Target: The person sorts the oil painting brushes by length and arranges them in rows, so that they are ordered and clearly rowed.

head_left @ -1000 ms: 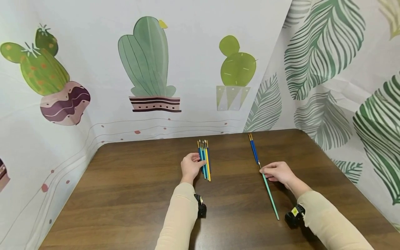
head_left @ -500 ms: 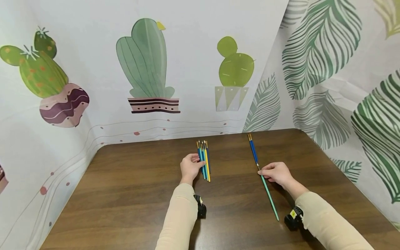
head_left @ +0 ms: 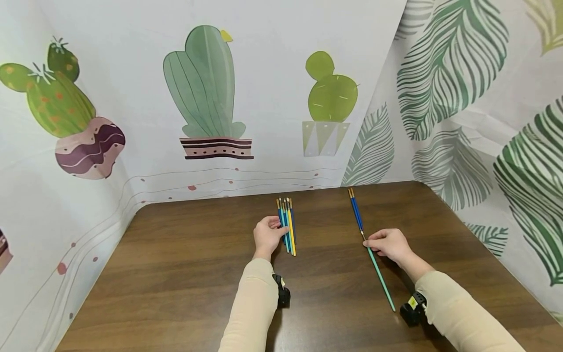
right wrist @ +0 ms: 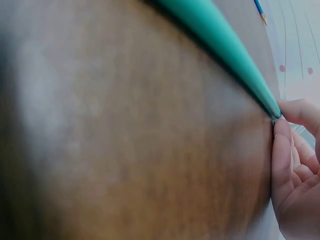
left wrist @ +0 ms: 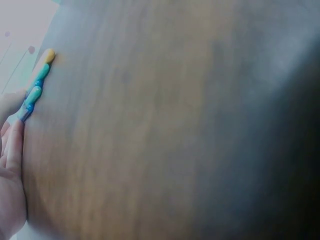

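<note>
The green paintbrush [head_left: 381, 278] slants across the right part of the bench [head_left: 198, 266], its brush end toward the wall and the tail of its handle toward the person. The right hand [head_left: 389, 243] has its grip closed on it, pinching it between thumb and finger close to where the handle meets the metal collar. Just beyond its tip, nearly in line with it, two blue brushes [head_left: 357, 213] lie side by side with tan bristles near the far edge; whether their handles touch the green one's tip cannot be told.

Well to the left lies a bunch of brushes [head_left: 288, 221] in blue and turquoise, with a yellow brush [head_left: 292, 239] among them, all heads toward the wall. The left hand [head_left: 267, 235] touches this bunch, thumb over the brushes and fingers along their left side; whether its grip pinches them is unclear.

Each wrist carries a small black camera [head_left: 283, 297] below a cream sleeve [head_left: 249, 305]. Behind the dark wooden bench hangs white cloth [head_left: 272, 93] printed with potted cacti [head_left: 211, 88] and, on the right, striped leaves [head_left: 457, 68].
</note>
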Demonstrator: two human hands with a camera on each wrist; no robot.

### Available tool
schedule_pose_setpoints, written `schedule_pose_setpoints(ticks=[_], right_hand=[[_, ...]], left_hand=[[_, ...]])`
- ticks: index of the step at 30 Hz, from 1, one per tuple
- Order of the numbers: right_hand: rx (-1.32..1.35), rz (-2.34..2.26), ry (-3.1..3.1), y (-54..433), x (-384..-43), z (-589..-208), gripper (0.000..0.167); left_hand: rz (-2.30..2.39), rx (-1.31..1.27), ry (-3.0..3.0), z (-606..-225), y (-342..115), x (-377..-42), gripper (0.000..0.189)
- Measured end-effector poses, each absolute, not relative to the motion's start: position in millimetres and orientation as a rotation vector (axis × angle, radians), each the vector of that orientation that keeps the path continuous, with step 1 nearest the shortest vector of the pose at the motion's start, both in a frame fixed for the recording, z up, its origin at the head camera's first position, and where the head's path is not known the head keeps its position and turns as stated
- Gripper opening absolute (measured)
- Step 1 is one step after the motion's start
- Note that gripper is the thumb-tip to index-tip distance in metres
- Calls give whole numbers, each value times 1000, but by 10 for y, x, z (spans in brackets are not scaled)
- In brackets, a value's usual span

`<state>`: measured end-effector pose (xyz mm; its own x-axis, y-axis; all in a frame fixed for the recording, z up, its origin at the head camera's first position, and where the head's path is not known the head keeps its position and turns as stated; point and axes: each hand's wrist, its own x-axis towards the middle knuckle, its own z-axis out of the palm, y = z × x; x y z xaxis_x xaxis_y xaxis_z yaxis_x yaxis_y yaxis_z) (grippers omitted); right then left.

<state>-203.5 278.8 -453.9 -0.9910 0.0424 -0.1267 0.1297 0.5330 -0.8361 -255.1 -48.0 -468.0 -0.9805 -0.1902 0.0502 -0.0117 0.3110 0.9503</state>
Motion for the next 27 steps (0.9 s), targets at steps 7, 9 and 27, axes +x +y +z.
schedule_pose_setpoints(ticks=[7, 9, 27], right_hand=[[163, -1486, 2650, 2804, -2042, -4540, 37], [171, -1487, 2645, 2815, -2051, -4542, 39], [249, -1572, 2546, 2791, -2091, -4438, 51]], left_hand=[[-1747, 195, -2418, -4689, -470, -2561, 40], [-1747, 195, -2417, -4684, -472, -2561, 40], [-1730, 190, -2428, -4705, -482, -2574, 39]])
